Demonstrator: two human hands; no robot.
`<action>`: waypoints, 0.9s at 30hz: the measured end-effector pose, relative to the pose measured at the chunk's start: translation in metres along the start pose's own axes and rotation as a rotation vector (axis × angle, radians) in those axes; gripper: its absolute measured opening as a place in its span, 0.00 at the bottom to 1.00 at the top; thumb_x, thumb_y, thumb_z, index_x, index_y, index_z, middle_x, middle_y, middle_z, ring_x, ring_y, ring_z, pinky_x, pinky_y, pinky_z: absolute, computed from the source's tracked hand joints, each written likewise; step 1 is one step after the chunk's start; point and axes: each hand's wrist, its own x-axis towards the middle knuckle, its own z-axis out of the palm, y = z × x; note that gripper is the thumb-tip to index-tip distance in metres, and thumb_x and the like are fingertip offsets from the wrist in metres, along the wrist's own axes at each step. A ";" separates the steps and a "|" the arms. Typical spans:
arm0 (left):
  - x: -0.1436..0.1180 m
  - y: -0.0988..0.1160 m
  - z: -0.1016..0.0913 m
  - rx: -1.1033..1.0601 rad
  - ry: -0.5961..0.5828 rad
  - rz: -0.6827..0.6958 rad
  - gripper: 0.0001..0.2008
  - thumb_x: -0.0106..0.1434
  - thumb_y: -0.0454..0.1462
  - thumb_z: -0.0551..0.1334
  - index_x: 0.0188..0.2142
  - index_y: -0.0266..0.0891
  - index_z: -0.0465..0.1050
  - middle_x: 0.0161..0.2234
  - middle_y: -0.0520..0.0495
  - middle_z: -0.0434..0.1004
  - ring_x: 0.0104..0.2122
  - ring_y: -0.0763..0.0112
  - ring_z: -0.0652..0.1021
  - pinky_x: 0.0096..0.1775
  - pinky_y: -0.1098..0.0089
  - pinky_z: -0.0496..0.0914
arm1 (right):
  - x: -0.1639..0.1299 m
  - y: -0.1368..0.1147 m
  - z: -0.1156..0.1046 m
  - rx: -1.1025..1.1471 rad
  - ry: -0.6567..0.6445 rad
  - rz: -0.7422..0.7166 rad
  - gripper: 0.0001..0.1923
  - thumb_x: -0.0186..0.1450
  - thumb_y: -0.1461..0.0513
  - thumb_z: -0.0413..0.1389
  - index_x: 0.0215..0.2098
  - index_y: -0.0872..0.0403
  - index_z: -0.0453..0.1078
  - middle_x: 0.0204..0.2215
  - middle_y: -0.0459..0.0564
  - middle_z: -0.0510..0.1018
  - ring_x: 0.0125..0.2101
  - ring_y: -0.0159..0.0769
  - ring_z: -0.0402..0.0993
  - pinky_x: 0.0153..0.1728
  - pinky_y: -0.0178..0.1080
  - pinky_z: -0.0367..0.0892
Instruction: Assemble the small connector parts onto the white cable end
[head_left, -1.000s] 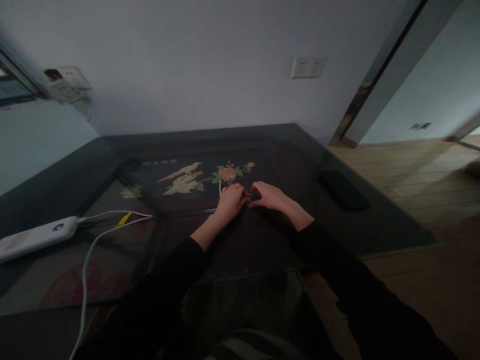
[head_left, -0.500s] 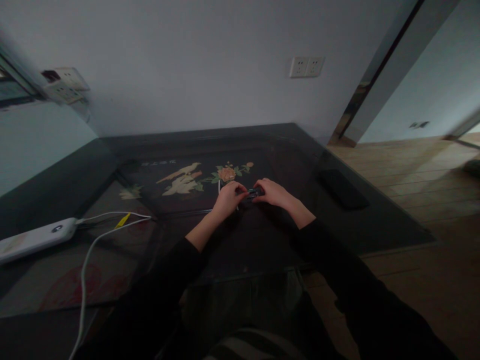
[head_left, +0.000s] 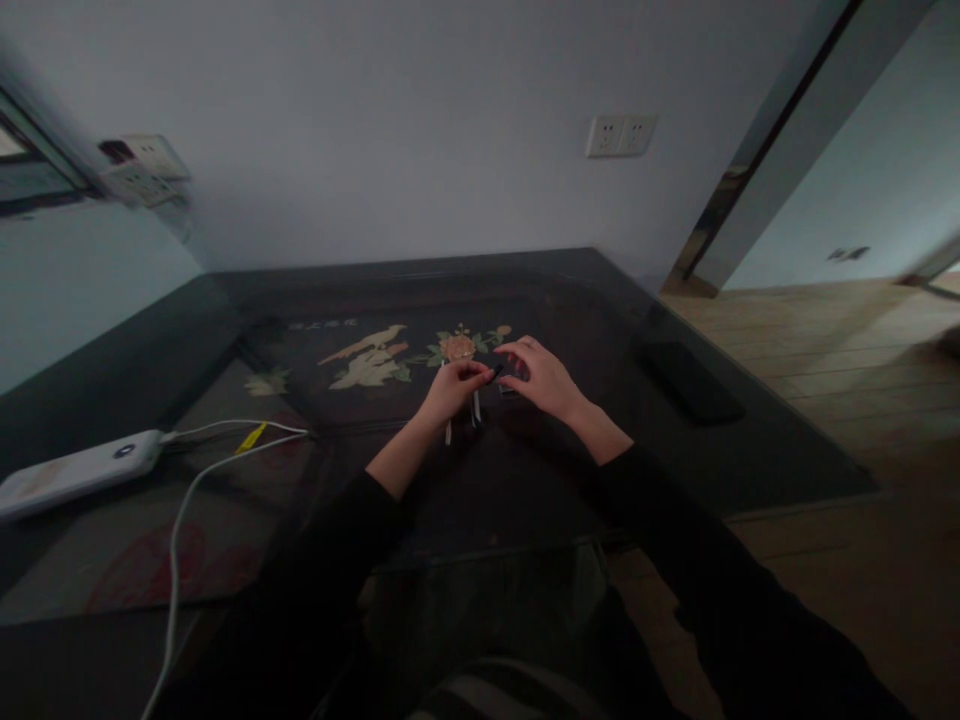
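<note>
Hands lifted and drawn slightly apart over the glass-topped table (head_left: 525,500).

A small dark object (head_left: 496,373), too dim to identify, is pinched at the fingertips of the left hand (head_left: 454,385), with two pale cable ends (head_left: 474,410) hanging below it. Half a second earlier both hands were pressed together low on the tabletop; now the right hand (head_left: 541,376) has been raised, its fingers spread loosely and holding nothing, just beside a second small dark piece (head_left: 510,386) whose contact cannot be told. A white power bank (head_left: 79,470) with its white cable (head_left: 176,520) is left unmoved at the far left, and a dark phone (head_left: 690,382) remains at the right.
</note>
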 end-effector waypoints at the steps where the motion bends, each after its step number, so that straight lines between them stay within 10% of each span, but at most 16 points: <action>1: 0.000 0.000 -0.001 -0.040 0.001 0.000 0.08 0.54 0.38 0.67 0.30 0.34 0.76 0.28 0.49 0.77 0.30 0.72 0.74 0.37 0.71 0.65 | -0.001 -0.004 0.000 -0.010 0.016 -0.031 0.18 0.62 0.63 0.60 0.51 0.53 0.69 0.43 0.52 0.72 0.37 0.36 0.71 0.40 0.39 0.68; 27: -0.002 -0.005 -0.011 -0.002 -0.215 -0.128 0.07 0.55 0.39 0.66 0.29 0.35 0.76 0.24 0.50 0.71 0.24 0.76 0.68 0.29 0.72 0.58 | -0.003 -0.001 -0.005 -0.208 -0.093 -0.289 0.05 0.65 0.62 0.58 0.39 0.53 0.75 0.37 0.51 0.79 0.40 0.38 0.74 0.39 0.37 0.65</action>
